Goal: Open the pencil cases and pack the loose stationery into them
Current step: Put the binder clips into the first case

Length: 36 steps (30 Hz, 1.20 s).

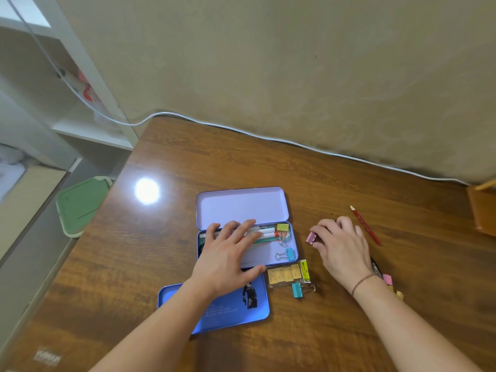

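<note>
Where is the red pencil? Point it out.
In the head view, the thin red wooden pencil lies on the brown wooden table, just right of the right hand, far from the open lilac tin pencil case.

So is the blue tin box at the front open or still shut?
Shut. The blue tin lies flat with its printed lid on; only the purple case behind has its lid up.

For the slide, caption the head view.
Left hand steadies the open lilac case; right hand pinches a pink binder clip.

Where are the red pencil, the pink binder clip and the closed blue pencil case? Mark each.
red pencil [366, 226], head view, middle of its shaft.
pink binder clip [310, 238], head view, its pink body by the fingertips.
closed blue pencil case [236, 312], head view, its lid.
</note>
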### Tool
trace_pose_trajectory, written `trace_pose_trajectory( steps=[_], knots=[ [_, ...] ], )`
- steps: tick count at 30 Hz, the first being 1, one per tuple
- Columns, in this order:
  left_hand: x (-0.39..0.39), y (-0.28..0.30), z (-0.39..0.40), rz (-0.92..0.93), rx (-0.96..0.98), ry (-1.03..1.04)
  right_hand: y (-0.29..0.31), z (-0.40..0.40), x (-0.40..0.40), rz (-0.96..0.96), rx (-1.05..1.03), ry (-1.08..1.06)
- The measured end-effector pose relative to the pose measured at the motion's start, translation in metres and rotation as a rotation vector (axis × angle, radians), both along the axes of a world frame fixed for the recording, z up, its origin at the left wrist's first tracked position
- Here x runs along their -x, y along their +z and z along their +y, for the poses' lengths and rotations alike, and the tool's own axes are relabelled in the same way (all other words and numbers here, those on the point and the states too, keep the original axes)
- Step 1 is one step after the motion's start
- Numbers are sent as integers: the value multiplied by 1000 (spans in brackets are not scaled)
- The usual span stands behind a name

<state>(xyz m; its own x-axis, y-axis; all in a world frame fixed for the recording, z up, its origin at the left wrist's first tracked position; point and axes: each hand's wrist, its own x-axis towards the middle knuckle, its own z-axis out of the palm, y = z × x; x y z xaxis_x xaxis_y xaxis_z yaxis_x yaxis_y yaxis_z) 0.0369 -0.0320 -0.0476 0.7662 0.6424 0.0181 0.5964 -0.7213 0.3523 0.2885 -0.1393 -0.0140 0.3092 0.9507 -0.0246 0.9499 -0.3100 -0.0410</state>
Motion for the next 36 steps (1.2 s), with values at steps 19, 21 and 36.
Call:
trace_pose_trajectory(
  steps=[19, 21, 36],
  knots=[
    [0, 3, 0, 15, -10, -2, -10, 18, 87, 381, -241, -402],
    [0, 3, 0, 16, -10, -6, -17, 16, 92, 305, -236, -390],
    [2, -9, 3, 73, -184, -213, 7, -9, 23, 322, -307, -346]
  ],
)
